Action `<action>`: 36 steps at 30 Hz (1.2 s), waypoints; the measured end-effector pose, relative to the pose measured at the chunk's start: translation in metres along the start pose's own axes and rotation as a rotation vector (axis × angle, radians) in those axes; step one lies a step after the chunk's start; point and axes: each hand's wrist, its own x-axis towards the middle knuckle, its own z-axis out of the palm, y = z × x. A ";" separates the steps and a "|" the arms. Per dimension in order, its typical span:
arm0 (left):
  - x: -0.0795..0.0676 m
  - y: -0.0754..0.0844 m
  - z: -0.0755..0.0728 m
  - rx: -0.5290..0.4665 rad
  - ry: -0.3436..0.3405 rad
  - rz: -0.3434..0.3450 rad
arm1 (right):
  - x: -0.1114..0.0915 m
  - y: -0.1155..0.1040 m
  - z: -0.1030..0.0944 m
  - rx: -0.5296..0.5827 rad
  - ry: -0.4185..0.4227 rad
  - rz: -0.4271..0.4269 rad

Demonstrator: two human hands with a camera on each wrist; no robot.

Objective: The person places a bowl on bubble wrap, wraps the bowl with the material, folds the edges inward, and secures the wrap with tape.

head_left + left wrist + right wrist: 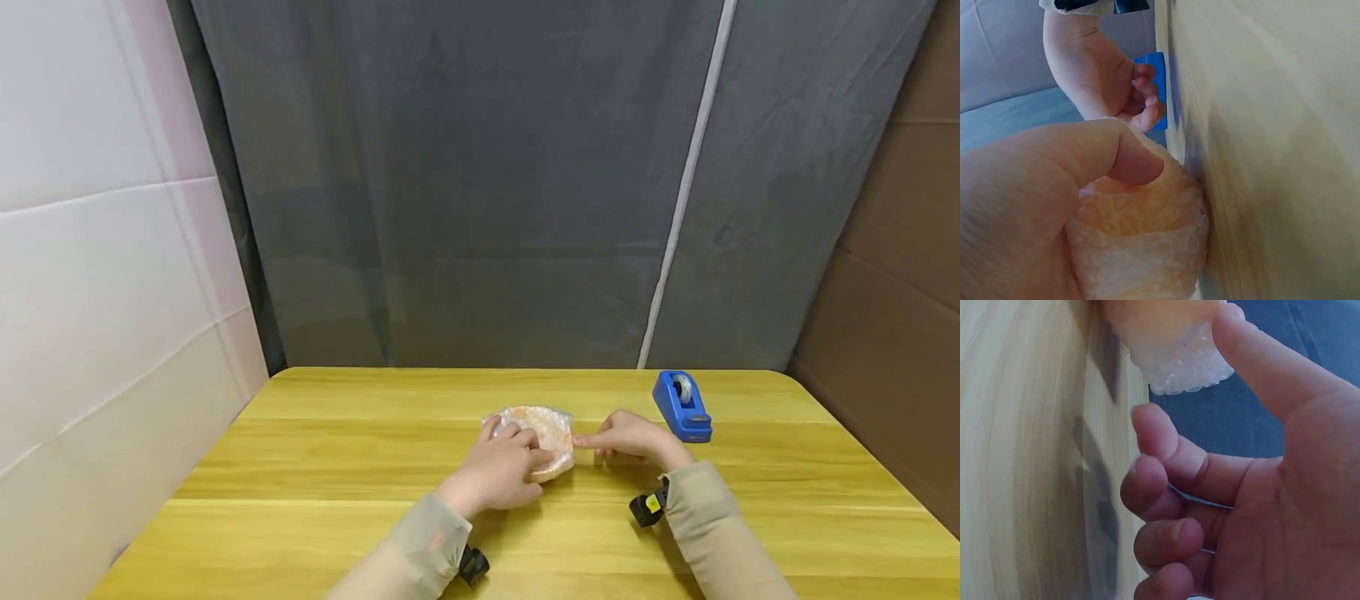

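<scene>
A roundish bundle in bubble wrap (553, 423), orange-tinted under the clear plastic, sits on the wooden table. My left hand (498, 467) holds it from the near left, fingers spread over its top. In the left wrist view, the left thumb (1138, 159) bends over the wrapped side. My right hand (633, 435) is at the bundle's right edge, its straight thumb (1260, 362) pressing on the wrap. The other right fingers (1166, 531) curl loosely and hold nothing. What lies inside the wrap is hidden.
A blue tape dispenser (684, 410) with a roll in it stands beyond my right hand, near the table's back right. A dark grey curtain (480, 208) hangs behind the table (300, 467). White panels (112, 250) rise at the left, a brown one (892, 275) at the right.
</scene>
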 end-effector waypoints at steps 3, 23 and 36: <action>0.000 0.000 0.002 0.002 0.009 0.007 | -0.001 0.000 -0.002 0.002 -0.018 -0.018; -0.001 -0.005 0.007 0.042 0.051 0.021 | 0.007 -0.019 0.025 0.027 -0.169 -0.097; -0.007 -0.005 -0.006 0.046 0.078 0.069 | 0.002 -0.013 0.000 0.028 0.043 -0.016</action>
